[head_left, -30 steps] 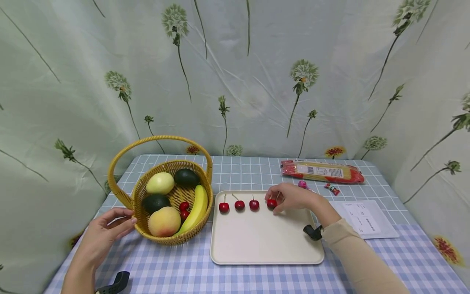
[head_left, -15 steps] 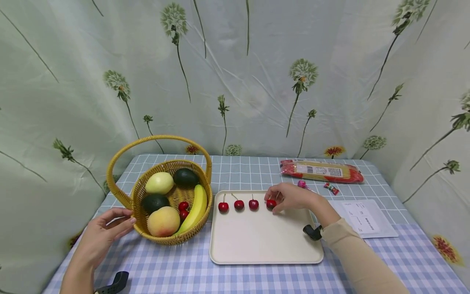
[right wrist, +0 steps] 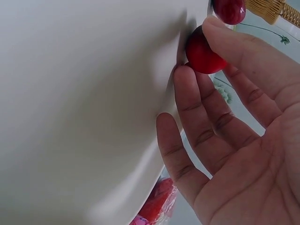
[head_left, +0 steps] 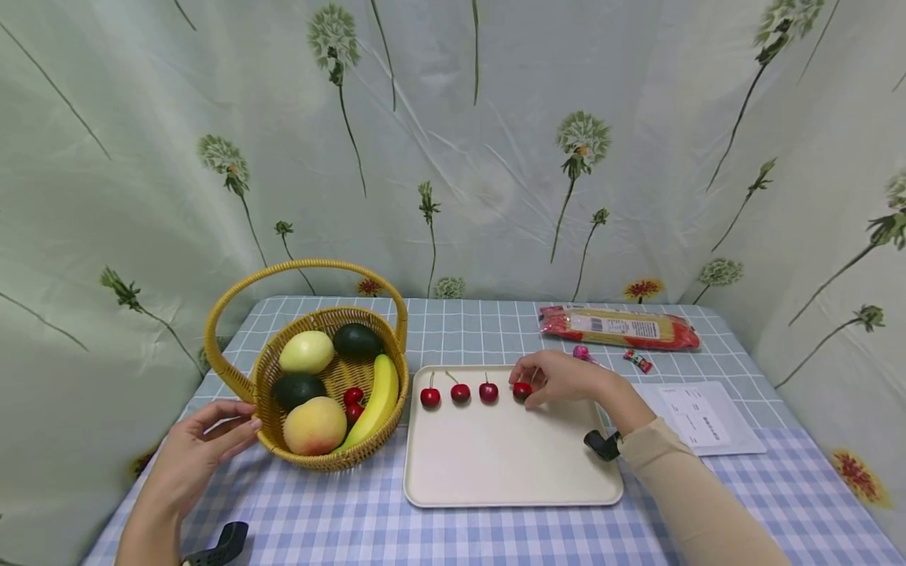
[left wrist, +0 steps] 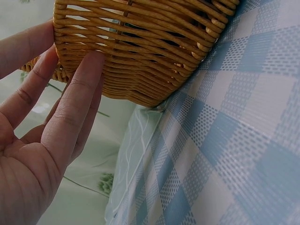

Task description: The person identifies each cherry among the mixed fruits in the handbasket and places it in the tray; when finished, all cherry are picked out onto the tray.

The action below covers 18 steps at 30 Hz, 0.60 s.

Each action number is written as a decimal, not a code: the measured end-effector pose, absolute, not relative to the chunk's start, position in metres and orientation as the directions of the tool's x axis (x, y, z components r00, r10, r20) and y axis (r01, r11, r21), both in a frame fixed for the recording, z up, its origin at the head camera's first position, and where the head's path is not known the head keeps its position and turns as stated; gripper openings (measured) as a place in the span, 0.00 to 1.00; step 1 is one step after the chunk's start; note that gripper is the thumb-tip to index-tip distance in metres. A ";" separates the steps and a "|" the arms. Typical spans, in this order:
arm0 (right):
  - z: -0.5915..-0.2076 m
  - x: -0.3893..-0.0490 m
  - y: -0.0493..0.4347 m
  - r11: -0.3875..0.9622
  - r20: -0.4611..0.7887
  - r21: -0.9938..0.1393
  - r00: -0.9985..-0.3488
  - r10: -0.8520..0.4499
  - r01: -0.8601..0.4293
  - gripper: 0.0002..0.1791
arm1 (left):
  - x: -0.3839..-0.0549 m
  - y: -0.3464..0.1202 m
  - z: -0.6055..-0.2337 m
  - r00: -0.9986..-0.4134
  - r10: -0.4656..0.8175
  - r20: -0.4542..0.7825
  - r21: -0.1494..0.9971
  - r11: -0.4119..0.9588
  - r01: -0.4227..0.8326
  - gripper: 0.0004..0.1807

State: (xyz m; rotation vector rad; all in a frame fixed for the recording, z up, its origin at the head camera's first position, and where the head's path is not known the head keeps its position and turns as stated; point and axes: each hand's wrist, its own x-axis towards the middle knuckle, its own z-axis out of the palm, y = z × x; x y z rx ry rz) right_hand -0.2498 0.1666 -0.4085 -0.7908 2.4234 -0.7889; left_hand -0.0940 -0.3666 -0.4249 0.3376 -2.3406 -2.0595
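Near the far edge of the cream tray (head_left: 513, 464), my right hand (head_left: 566, 379) pinches a red cherry (head_left: 521, 391) between thumb and fingers. In the right wrist view the held cherry (right wrist: 204, 51) sits at the tray surface. Three stemmed cherries lie to its left in a row, the nearest cherry (head_left: 488, 393) close to my fingertips. My left hand (head_left: 200, 452) touches the left side of the yellow wicker basket (head_left: 333, 464) with fairly straight fingers. In the left wrist view, the fingertips rest against the basket's woven wall (left wrist: 136, 56).
The basket holds a peach (head_left: 314, 426), a banana (head_left: 377, 401), a yellow-green fruit (head_left: 307, 352), dark green fruits (head_left: 358, 341) and small red fruits (head_left: 354, 405). Behind the tray lie a spaghetti pack (head_left: 619, 327), a pink lollipop (head_left: 582, 353) and a wrapped candy (head_left: 638, 361); a white packet (head_left: 701, 420) lies right.
The view shifts very slightly. Both hands stay in place, the right on the cherry and the left at the basket.
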 end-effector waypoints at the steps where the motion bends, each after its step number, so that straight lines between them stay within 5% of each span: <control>1: -0.409 -0.250 0.166 0.669 -0.249 -0.641 -0.723 -0.644 -0.375 0.18 | -0.094 -0.367 -0.425 -0.976 -0.166 -0.140 0.980 0.118 -0.160 0.09; 18: -0.388 -0.252 0.160 0.659 -0.203 -0.624 -0.727 -0.656 -0.421 0.25 | -0.094 -0.366 -0.421 -0.975 -0.179 -0.129 0.967 0.194 -0.163 0.10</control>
